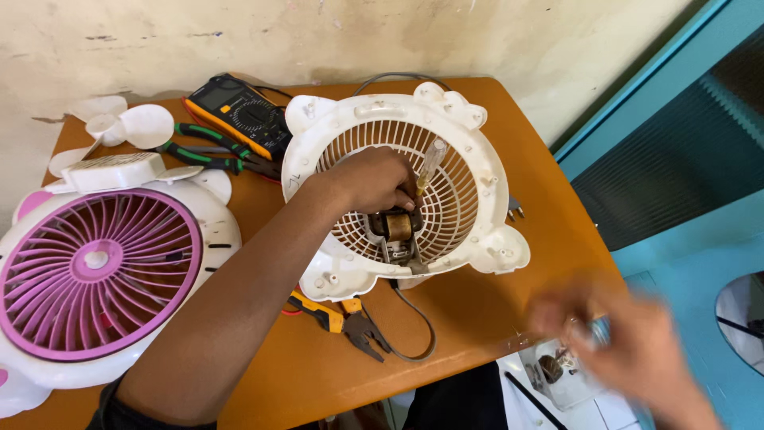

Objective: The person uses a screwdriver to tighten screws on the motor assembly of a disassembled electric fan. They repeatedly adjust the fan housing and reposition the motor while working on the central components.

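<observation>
Blurred by motion, the right hand [629,350] sat nearest the camera at the lower right, past the table edge. It appeared to pinch a small bluish item, but the blur prevented identification, and how far the fingers were opened could not be told. Below it lay a small clear container [557,374] with dark, unresolved contents.

On the orange table [477,318] rested 1 white fan housing [477,199], open side up, acting as a shallow bowl. Inside it, on the rear grille, sat 1 small motor [395,227] with a brass-coloured core. The left hand [374,179] reached into the housing, fingers curled closed, resting just above the motor and gripping 1 clear-handled screwdriver [430,163], which stood tilted over the grille. 1 grey cable [418,326] ran from under the housing across the table.

1 pair of pliers with yellow handles [342,318] lay just below the housing, partly under the left forearm. 2 tools with green-and-black handles [211,147] lay left of the housing, beside 1 multimeter [239,111] with an orange casing. 1 white fan blade set [119,127] lay at the far left corner. 1 white front cover with a purple grille [95,271] occupied the left side of the table.
</observation>
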